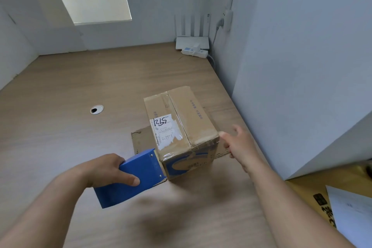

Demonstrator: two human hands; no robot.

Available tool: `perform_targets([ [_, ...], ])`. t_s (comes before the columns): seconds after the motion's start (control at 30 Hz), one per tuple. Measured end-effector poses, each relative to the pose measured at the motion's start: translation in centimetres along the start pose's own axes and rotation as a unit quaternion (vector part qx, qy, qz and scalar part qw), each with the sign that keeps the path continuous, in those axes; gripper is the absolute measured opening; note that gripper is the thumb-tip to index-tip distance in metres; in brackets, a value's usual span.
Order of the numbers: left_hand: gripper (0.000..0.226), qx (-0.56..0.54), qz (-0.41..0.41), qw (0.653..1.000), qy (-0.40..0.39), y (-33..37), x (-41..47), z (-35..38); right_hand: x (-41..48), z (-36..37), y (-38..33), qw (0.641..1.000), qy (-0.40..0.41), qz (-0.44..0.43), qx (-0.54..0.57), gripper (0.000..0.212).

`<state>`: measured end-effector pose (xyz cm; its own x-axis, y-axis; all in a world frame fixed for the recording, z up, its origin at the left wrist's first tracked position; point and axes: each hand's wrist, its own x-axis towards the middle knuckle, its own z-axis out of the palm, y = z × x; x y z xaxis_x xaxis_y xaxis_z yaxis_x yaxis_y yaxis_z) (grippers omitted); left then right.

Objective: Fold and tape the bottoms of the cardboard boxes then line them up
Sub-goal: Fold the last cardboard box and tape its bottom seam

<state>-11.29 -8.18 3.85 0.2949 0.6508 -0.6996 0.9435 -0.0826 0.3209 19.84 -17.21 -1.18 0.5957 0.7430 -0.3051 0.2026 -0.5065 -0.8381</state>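
A brown cardboard box (187,119) sits upside down on the wooden table (80,86), its folded bottom facing up with a white label and clear tape along the centre seam. My left hand (108,169) grips a blue tape dispenser (132,175), whose front edge touches the box's near left corner. My right hand (239,145) rests against the box's near right corner with fingers straight. Loose flaps of the box lie flat on the table under it.
A white router (192,41) and a power strip (194,51) stand in the far corner. A round cable hole (96,109) is left of the box. A white partition (302,66) runs along the right. Another cardboard box (314,193) with a white sheet shows at lower right.
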Motion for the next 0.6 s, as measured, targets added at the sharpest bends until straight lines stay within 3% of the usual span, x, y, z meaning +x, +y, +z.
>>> perform_targets([
  [0.03, 0.034, 0.004, 0.001, 1.0, 0.005, 0.0, 0.1, 0.1, 0.0, -0.4, -0.3, 0.996, 0.051, -0.006, -0.067, 0.048],
  [0.1, 0.034, 0.008, 0.003, 1.0, 0.011, 0.1, 0.1, 0.3, -0.4, -0.9, -1.4, 0.98, 0.13, -0.061, -0.138, 0.033],
  [0.13, 0.033, 0.008, 0.004, 1.0, 0.014, 0.1, 0.0, 0.4, -0.6, -0.8, -1.9, 0.973, 0.133, -0.099, -0.161, 0.028],
  [0.2, 0.032, 0.005, 0.002, 1.0, 0.018, 0.1, 0.0, 0.5, -1.2, 0.5, -2.5, 0.951, 0.09, -0.143, -0.258, 0.04],
  [0.3, 0.031, -0.005, 0.002, 1.0, 0.029, 0.2, -0.4, 0.6, -1.3, 3.0, -2.2, 0.914, 0.035, -0.141, -0.38, 0.056],
  [0.5, 0.031, -0.026, 0.006, 0.999, 0.037, -0.7, -0.7, 1.0, -0.6, 3.2, -2.1, 0.921, 0.012, -0.108, -0.374, 0.054],
  [0.6, 0.044, -0.073, -0.004, 0.997, 0.039, -2.0, -1.9, 0.5, -0.5, 3.5, -2.1, 0.924, -0.004, -0.1, -0.368, 0.053],
])
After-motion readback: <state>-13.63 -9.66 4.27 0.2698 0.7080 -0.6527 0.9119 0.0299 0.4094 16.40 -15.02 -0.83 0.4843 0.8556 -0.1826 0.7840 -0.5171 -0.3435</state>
